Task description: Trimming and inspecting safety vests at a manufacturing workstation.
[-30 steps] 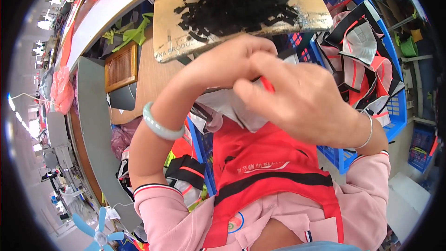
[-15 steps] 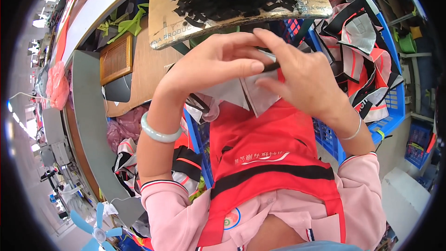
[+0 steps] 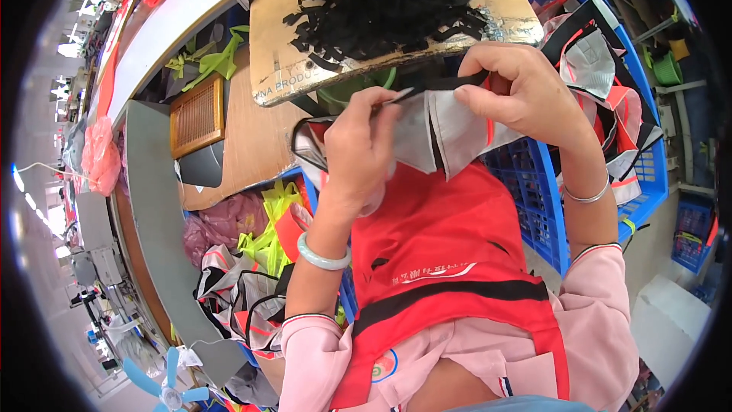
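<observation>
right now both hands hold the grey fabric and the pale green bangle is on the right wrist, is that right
Not quite: the head view shows the pale green bangle on the left wrist, not the right. The left hand and right hand do both hold the grey fabric.

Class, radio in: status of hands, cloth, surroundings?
Left hand and right hand: gripping black-edged grey cloth. Hanging near red apron. Board with black strips just beyond.
</observation>
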A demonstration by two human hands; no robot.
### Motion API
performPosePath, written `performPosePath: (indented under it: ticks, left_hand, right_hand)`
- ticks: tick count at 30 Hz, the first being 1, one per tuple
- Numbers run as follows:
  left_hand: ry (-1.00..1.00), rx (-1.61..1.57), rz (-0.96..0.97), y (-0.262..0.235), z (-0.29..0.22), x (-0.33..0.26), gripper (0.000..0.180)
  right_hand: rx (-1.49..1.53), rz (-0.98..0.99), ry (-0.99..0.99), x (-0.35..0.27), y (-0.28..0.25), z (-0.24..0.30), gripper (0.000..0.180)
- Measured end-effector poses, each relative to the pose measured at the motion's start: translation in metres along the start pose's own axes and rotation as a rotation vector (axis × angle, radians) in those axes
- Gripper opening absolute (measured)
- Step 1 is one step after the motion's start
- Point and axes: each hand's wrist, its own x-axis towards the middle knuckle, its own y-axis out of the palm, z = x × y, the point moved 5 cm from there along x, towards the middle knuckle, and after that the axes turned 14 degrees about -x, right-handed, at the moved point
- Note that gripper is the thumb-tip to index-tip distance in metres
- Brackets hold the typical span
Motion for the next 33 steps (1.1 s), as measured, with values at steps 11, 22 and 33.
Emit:
performPosePath:
  ticks: [11, 22, 33]
  left_hand:
    - [0.017, 0.044, 0.362, -0.034, -0.085, 0.063, 0.013]
    - [-0.283, 0.019, 0.514, -0.044, -0.050, 0.130, 0.024]
    - [-0.405, -0.046, 0.506, -0.051, 0.000, 0.171, 0.036]
  right_hand:
    - [0.008, 0.030, -0.035, 0.021, -0.045, 0.018, 0.032]
    - [0.168, 0.040, 0.045, 0.078, -0.025, -0.017, 0.028]
    - [0.265, 0.051, 0.147, 0.119, -0.012, -0.040, 0.029]
